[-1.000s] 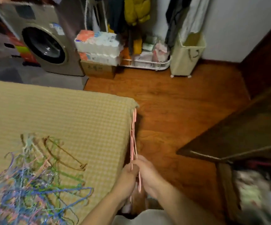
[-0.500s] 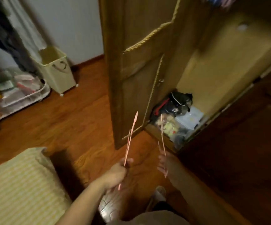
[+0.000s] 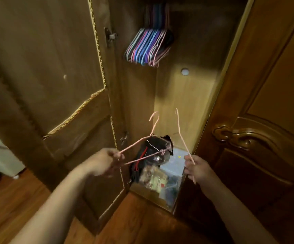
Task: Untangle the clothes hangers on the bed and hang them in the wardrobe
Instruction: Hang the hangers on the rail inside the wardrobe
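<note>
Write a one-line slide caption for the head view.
Each hand, left and right, holds a pink wire hanger before the open wooden wardrobe.

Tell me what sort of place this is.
Most likely a bedroom at home, in front of an open wooden wardrobe. A bunch of coloured hangers hangs inside it, bags and packets lie on its bottom, and the floor is wood. Each hand, left hand and right hand, holds a pink hanger.
</note>
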Demonstrator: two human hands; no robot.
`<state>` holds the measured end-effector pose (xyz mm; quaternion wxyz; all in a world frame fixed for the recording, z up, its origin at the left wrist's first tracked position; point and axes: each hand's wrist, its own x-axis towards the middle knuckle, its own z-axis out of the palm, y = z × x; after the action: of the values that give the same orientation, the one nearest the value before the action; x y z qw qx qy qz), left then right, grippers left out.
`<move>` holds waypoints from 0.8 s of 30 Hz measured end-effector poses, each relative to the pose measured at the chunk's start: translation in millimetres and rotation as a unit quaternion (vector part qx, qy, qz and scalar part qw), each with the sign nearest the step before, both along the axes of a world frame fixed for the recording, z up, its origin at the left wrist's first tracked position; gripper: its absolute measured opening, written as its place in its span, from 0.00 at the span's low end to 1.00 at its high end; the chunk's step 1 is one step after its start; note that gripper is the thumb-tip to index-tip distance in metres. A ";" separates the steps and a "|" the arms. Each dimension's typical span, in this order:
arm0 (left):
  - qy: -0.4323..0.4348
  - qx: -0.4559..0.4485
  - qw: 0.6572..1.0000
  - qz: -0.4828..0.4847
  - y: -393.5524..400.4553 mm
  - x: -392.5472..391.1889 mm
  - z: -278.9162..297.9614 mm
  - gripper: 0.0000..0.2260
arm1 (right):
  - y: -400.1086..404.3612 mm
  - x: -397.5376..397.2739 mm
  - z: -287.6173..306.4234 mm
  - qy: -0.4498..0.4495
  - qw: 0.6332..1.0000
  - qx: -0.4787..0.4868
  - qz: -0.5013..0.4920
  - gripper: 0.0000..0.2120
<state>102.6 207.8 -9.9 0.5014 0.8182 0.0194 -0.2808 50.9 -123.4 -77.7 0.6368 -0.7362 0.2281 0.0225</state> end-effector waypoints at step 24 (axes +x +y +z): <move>-0.125 -0.037 0.990 0.051 -112.9 18.9 2.8 0.16 | 3.0 -24.3 17.2 -0.019 0.942 0.327 0.068 0.09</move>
<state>121.5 94.8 -7.1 0.5432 0.8259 -0.0122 -0.1508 26.6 -120.4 -60.5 0.8437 -0.5014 0.1457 0.1246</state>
